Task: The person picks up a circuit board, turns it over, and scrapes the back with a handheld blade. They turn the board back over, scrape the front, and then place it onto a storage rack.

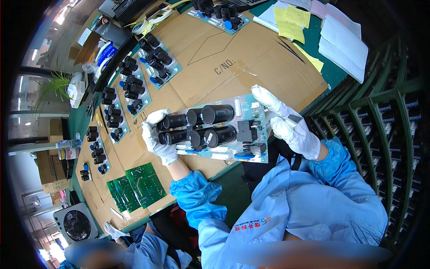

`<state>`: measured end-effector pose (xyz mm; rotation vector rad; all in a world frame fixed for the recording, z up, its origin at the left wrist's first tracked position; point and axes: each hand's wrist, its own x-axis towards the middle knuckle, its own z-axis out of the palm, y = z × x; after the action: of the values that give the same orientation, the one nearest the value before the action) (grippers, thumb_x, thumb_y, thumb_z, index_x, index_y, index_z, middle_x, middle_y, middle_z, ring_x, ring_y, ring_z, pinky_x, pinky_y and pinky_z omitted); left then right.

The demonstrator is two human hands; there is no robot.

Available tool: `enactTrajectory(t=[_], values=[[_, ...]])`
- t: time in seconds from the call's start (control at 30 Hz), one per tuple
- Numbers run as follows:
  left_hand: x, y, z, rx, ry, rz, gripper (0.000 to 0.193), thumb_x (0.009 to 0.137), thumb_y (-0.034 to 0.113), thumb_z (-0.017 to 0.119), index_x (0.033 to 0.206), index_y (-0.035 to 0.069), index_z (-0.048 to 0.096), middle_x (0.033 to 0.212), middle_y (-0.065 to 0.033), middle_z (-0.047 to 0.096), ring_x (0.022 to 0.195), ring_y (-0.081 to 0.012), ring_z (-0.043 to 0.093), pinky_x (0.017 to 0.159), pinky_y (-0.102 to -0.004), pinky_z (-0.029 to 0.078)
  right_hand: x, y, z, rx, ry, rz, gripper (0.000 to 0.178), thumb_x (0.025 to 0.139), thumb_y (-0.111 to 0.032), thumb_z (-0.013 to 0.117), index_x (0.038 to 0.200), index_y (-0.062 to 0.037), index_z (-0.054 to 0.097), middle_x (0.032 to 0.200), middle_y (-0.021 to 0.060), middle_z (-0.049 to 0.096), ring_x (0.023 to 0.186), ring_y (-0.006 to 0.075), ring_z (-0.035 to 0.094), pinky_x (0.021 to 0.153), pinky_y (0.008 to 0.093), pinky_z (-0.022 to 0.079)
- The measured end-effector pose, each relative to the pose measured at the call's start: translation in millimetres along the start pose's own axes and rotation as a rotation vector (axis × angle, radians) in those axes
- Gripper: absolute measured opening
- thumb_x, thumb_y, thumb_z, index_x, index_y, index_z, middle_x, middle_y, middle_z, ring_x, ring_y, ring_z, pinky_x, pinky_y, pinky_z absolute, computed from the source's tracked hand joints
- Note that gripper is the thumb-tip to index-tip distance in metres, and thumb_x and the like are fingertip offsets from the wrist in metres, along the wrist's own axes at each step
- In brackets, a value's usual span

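A circuit board (243,107) with several large black capacitors (218,114) is raised above the cardboard. My left hand (157,139), in a white glove, is wrapped round its left end, beside the capacitors. At the right end my right hand (291,127), gloved too, is closed on the board's edge, with fingers at the upper corner. Against the right glove shows a small dark grey piece (294,119) that I cannot make out. Near the board's lower right edge sit a black block-shaped part (247,131) and a blue disc-shaped part (244,155).
Cardboard (210,76) covers the green table. Similar boards with capacitors (159,60) line its far left side. Green bare boards (145,184) lie near left. Papers (342,49) lie far right, above a dark rack (376,148). Another person's gloved hand (115,231) is at lower left.
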<state>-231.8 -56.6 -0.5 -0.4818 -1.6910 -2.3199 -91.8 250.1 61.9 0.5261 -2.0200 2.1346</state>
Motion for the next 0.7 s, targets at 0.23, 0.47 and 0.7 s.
enactTrajectory(t=[0.23, 0.47, 0.7], values=[[1.3, -0.4, -2.9, 0.053, -0.075, 0.057, 0.053, 0.105, 0.034, 0.026, 0.102, -0.005, 0.061, 0.106, -0.0218, 0.062, 0.101, -0.0295, 0.060, 0.089, -0.0407, 0.050, -0.4, 8.0, 3.3, 0.122, 0.090, 0.061, 0.055, 0.097, -0.018, 0.053, 0.145, 0.0014, 0.036, 0.150, 0.0147, 0.038, 0.136, 0.0233, 0.040, 0.111, 0.0353, 0.031], [-0.2, 3.6, -1.1, 0.212, -0.104, 0.093, 0.049, 0.102, 0.032, 0.029, 0.100, -0.006, 0.061, 0.107, -0.0222, 0.063, 0.103, -0.0316, 0.061, 0.093, -0.0433, 0.047, 2.9, 6.8, 4.3, -0.064, 0.116, 0.066, 0.057, 0.099, -0.029, 0.044, 0.146, 0.0022, 0.035, 0.150, 0.0151, 0.038, 0.139, 0.0234, 0.035, 0.115, 0.0362, 0.022], [2.4, 4.3, 8.4, 0.251, -0.110, 0.106, 0.052, 0.103, 0.032, 0.030, 0.097, -0.008, 0.063, 0.103, -0.0226, 0.065, 0.097, -0.0309, 0.064, 0.093, -0.0415, 0.047, 4.1, 19.4, 0.0, -0.107, 0.196, 0.083, 0.058, 0.099, -0.034, 0.040, 0.144, 0.0021, 0.038, 0.150, 0.0141, 0.038, 0.140, 0.0229, 0.032, 0.116, 0.0354, 0.019]])
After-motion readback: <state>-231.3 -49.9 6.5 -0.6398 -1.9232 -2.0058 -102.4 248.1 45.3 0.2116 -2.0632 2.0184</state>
